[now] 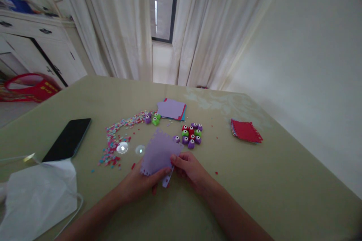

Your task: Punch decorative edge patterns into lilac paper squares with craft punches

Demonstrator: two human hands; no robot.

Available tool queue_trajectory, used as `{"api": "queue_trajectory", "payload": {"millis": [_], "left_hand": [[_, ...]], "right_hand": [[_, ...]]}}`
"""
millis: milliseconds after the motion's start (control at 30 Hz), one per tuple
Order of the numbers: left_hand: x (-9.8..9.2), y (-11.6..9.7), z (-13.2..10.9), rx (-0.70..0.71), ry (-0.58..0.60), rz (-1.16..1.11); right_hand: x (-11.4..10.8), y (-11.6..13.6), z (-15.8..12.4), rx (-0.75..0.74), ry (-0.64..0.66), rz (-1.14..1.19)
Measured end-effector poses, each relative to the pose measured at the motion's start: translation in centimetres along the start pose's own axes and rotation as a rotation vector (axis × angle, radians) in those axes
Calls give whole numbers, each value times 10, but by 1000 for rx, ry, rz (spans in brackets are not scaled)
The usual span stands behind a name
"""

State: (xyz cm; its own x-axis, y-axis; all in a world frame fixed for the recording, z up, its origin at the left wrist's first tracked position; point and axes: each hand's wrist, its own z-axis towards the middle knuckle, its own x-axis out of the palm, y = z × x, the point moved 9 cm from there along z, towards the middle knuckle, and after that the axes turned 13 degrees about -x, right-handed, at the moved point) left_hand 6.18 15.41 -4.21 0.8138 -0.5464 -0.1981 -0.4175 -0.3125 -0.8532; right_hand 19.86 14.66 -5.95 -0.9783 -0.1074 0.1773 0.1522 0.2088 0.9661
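A lavender sheet of paper (160, 150) with notched, punched-looking edges is held between my two hands over the front middle of the table. My left hand (141, 182) grips its lower left, thumb lying across the front. On the lower right edge, my right hand (188, 165) pinches the paper between thumb and fingers. A narrow, hole-dotted strip (167, 181) shows below the sheet between the hands; I cannot tell whether it is part of it. Just beyond stand several small purple, red and green blocks (191, 135) with white, eye-like tops.
Colourful paper bits (113, 135) lie scattered left, beside two clear discs (122, 147). Paper stacks sit behind, lavender on top (171, 108), and at right, red on top (247, 131). A black phone (69, 139) and a white mask-like item (42, 199) lie at left.
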Motion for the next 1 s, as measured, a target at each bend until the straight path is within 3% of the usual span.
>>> {"api": "queue_trajectory", "payload": {"millis": [267,733,900,1000], "left_hand": [[-3,-4,-4,-8,-54,-35],[-3,-4,-4,-50,-50,-22],[-5,-4,-3,-44,-65,36],[-18,-3,-3,-45,-169,87]], "right_hand": [[4,4,-1,18,22,-3],[13,2,-6,14,89,60],[0,7,1,-75,18,-29],[-10,22,5,-183,16,-79]]}}
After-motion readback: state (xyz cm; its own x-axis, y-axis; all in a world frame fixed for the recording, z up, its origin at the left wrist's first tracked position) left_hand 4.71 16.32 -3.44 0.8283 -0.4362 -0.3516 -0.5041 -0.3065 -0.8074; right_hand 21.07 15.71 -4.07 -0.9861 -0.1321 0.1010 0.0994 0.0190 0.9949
